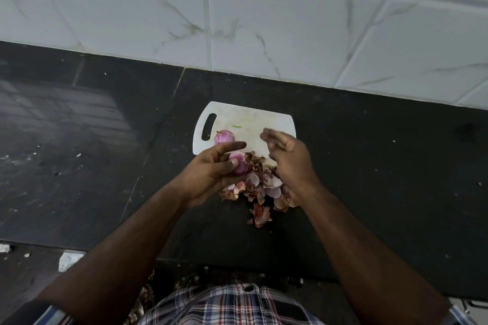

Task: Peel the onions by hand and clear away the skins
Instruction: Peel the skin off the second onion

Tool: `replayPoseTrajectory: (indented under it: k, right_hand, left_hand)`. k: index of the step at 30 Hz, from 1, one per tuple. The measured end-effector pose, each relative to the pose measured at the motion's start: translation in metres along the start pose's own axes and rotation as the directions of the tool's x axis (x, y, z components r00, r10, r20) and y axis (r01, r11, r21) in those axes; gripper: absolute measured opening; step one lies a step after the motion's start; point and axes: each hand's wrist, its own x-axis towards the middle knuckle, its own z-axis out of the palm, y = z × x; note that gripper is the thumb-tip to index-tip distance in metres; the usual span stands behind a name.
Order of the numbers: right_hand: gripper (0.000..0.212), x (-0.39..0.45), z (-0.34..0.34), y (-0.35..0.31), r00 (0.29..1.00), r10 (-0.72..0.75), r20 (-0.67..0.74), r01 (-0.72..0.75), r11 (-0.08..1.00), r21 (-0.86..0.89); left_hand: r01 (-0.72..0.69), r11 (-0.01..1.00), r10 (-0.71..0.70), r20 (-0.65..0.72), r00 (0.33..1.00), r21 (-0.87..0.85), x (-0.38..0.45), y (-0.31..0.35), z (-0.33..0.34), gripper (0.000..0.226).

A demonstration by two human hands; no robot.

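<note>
The left hand (211, 171) is closed around a purple onion (237, 163) just above the near edge of the white board (250, 119), thumb across its top and fingers curled under it. The right hand (285, 155) hovers just beside it with fingers loosely spread and blurred; it appears to hold nothing, though a scrap between the fingertips could be hidden. A second onion (224, 136) sits on the board near the handle slot, looking already peeled. A heap of skins (261, 187) lies below the hands, spilling off the board onto the dark counter (369, 179). The onion looks firm and fairly light, and its bared surface is probably slick, so a cupped palm grip suits it better than fingertips. Any remaining skin is best pinched at the root or tip end, where layers lift. The skins seem papery, brittle and nearly weightless; they will likely crumble and scatter, so gathering them by sweeping with the edge of a hand should work better than picking pieces up.
</note>
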Motion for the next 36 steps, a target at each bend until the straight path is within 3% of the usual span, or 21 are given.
replayPoseTrajectory:
  k: [2, 6, 10, 14, 16, 19, 21, 23, 25, 27, 31, 36]
  right_hand:
    - [0.037, -0.001, 0.013, -0.015, 0.994, -0.112, 0.002, 0.112, 0.994, -0.004]
    - [0.041, -0.004, 0.039, -0.028, 0.981, -0.195, -0.017, 0.194, 0.980, -0.044]
    - [0.037, 0.004, 0.030, -0.034, 0.989, -0.133, -0.070, 0.137, 0.989, 0.052]
    - [0.039, 0.014, 0.024, -0.040, 0.983, -0.108, -0.145, 0.116, 0.992, 0.044]
    - [0.037, 0.011, 0.031, -0.045, 0.979, -0.163, -0.122, 0.169, 0.985, 0.043]
    - [0.042, 0.002, 0.040, -0.044, 0.949, -0.282, -0.142, 0.284, 0.959, -0.007]
    - [0.040, 0.005, 0.038, -0.041, 0.896, -0.394, -0.204, 0.384, 0.919, -0.092]
    - [0.034, 0.013, 0.029, -0.038, 0.886, -0.414, -0.210, 0.383, 0.908, -0.171]
    - [0.018, 0.019, 0.017, -0.038, 0.929, -0.320, -0.188, 0.298, 0.945, -0.139]
    - [0.009, 0.015, 0.002, -0.033, 0.958, -0.277, -0.071, 0.273, 0.960, -0.066]
    - [0.035, -0.009, -0.017, -0.017, 0.911, -0.302, 0.279, 0.363, 0.910, -0.201]
    - [0.019, -0.013, -0.010, -0.008, 0.889, -0.444, 0.113, 0.458, 0.850, -0.261]
  left_hand:
    - [0.011, 0.999, -0.012, 0.033, 0.999, 0.043, 0.001, -0.004, 0.010, 0.040]
    - [-0.006, 0.993, -0.009, 0.130, 0.991, 0.118, 0.002, -0.002, 0.035, 0.039]
    - [-0.046, 0.992, 0.023, 0.193, 0.981, 0.118, -0.005, 0.009, 0.039, 0.029]
    - [0.009, 0.999, -0.011, 0.064, 0.998, 0.034, -0.003, 0.002, 0.036, 0.028]
    - [0.011, 0.999, -0.013, 0.032, 0.999, 0.043, -0.002, 0.000, 0.038, 0.028]
    - [0.008, 0.994, -0.012, 0.037, 0.999, 0.110, -0.002, 0.003, 0.046, 0.049]
    - [0.011, 0.994, -0.014, 0.026, 1.000, 0.107, -0.003, 0.006, 0.050, 0.046]
    - [0.045, 0.998, -0.045, -0.017, 0.999, 0.042, -0.003, 0.007, 0.051, 0.037]
    - [0.081, 0.996, -0.083, -0.058, 0.995, -0.044, -0.003, 0.010, 0.050, 0.033]
    - [0.093, 0.993, -0.098, -0.073, 0.993, -0.073, -0.003, 0.014, 0.047, 0.036]
    - [0.095, 0.992, -0.107, -0.150, 0.983, -0.081, -0.003, 0.017, 0.038, 0.029]
    - [0.120, 0.987, -0.139, -0.188, 0.972, -0.107, 0.005, 0.015, 0.042, 0.023]
